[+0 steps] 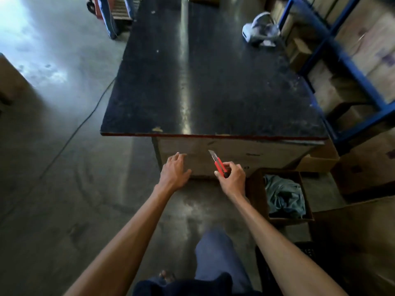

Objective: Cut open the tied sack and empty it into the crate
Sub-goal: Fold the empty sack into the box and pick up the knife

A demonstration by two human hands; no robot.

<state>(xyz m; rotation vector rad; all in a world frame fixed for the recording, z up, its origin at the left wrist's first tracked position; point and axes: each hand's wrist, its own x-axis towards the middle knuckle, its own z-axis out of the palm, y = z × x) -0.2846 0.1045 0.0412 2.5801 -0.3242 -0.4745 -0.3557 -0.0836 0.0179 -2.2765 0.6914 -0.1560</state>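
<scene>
My right hand (232, 177) grips a red utility knife (218, 164) with its blade out, pointing up and left, just in front of the dark table's near edge. My left hand (174, 171) is beside it, palm down, fingers relaxed and holding nothing. A black crate (305, 251) shows partly at the lower right, behind my right forearm. A whitish bundle (259, 32) lies at the table's far right; I cannot tell whether it is the sack.
The dark table (213, 82) stands ahead over a pale cabinet (235, 154). An open cardboard box (258, 197) with blue-green cloth sits on the floor at right. Blue shelving (346, 60) with cartons lines the right. A cable (70, 135) crosses the floor at left.
</scene>
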